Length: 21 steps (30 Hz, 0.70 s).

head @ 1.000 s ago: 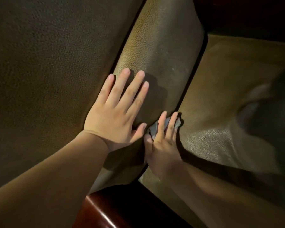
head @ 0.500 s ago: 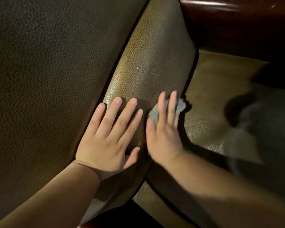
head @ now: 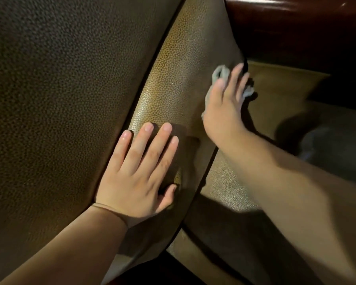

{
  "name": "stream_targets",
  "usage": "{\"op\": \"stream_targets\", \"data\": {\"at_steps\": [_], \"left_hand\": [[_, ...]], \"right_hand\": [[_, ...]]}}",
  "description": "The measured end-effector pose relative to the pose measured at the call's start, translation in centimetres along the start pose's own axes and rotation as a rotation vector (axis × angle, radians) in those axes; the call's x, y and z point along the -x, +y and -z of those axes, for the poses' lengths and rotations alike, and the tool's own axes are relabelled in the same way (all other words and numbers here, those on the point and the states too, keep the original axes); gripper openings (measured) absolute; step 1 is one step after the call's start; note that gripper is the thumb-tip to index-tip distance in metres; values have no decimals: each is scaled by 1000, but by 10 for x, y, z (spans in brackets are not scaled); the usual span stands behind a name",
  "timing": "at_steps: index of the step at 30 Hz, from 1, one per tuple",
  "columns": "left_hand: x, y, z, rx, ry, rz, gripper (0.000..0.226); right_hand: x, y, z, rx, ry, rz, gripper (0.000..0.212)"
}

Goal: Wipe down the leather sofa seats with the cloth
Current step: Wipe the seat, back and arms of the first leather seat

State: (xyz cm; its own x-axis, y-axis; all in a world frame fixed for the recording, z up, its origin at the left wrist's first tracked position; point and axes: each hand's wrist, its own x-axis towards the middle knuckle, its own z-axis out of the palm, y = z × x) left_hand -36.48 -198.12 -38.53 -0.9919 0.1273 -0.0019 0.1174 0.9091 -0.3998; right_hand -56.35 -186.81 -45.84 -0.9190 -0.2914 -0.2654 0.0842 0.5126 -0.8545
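Note:
A brown pebbled leather cushion stands tilted between a large dark cushion on the left and the tan seat on the right. My left hand lies flat on the tilted cushion's lower part, fingers straight and spread. My right hand presses a small grey cloth against the cushion's right edge with straight fingers. Most of the cloth is hidden under the palm; bits show above and to the right of the fingers.
A dark glossy wooden frame runs along the top right. A dark gap separates the cushion from the seat. A blurred grey shape lies in shadow on the seat at the right.
My right hand has slid the cloth up along the cushion's right edge, away from my left hand. My left hand has stayed flat on the cushion.

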Motion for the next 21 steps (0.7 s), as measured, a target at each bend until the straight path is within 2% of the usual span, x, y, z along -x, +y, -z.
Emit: {"op": "stream_targets", "data": {"at_steps": [1,3,5,7,8,9,11,12,13,16,19,21], "left_hand": [[0,0,0,4,1,-1,95],[1,-1,0,12,1,-1,95],[0,0,1,26,9,-5,94],[0,0,2,29,9,1,94],[0,0,1,25,11,3,95],[0,-1,0,20,10,4,96],[1,-2,-2,20,7,1,97],[1,-2,-2,18,9,-1,98],[0,-2,-2,18,8,1,98],[0,-2,0,13,-13,7,97],[-6,-2,13,-12,-75,-3,98],[-9,0,23,8,-151,-4,103]], "right_hand": [[-1,-14,-3,-75,29,12,64],[23,-34,-15,-154,16,225,64],[48,-35,-19,-117,-53,461,63],[40,-15,-15,5,-29,521,63],[24,-2,-12,53,22,453,65],[6,7,-8,54,44,301,66],[-16,11,1,-136,52,-95,63],[-15,4,3,-189,61,-185,62],[-1,-3,0,-167,36,-140,62],[85,3,-20,16,-131,337,64],[92,23,-8,78,-309,280,78],[53,28,2,139,-267,28,71]]}}
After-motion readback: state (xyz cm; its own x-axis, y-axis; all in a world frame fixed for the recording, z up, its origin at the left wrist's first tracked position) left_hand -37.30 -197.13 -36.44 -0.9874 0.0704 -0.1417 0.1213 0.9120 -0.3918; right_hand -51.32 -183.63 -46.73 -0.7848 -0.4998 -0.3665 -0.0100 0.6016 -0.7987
